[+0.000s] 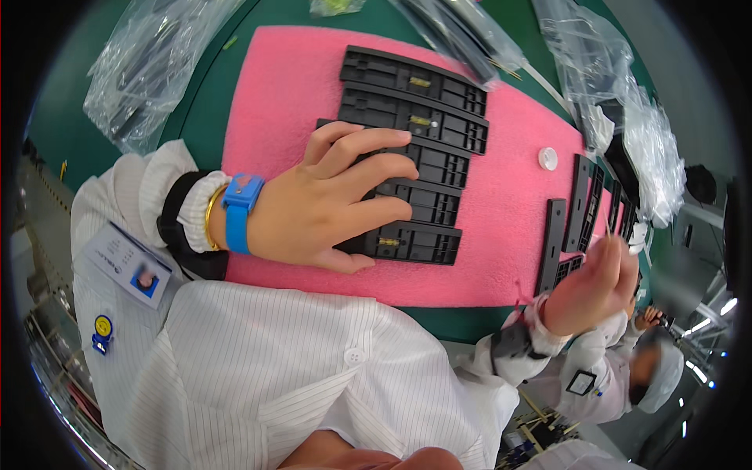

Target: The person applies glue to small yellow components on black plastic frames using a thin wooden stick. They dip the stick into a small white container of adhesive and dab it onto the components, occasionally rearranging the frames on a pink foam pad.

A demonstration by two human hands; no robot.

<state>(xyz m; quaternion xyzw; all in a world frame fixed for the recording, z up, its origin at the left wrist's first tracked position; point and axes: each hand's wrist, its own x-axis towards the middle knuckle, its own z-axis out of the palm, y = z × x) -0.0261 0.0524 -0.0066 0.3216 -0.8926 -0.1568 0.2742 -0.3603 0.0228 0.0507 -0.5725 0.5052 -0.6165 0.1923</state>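
Observation:
Several long black plastic strips (415, 102) with ribbed compartments lie side by side on a pink foam mat (274, 86). Small brass-coloured pieces (423, 121) sit in some of them. My left hand (337, 196) lies over the strips' left ends, fingers spread and palm down, covering part of them. To the right, my right hand (595, 286) is raised with its fingers pinched together. A thin, pale, pin-like thing (608, 222) sticks up from the fingertips; blur hides its exact kind. Below and behind that hand are more narrow black parts (552, 243).
A small round white container (547, 159) stands on the mat's right side. Clear plastic bags (145, 70) with dark parts lie at the far left, and more plastic wrap (650, 157) at the right. Another person (611, 368) in white works at the right.

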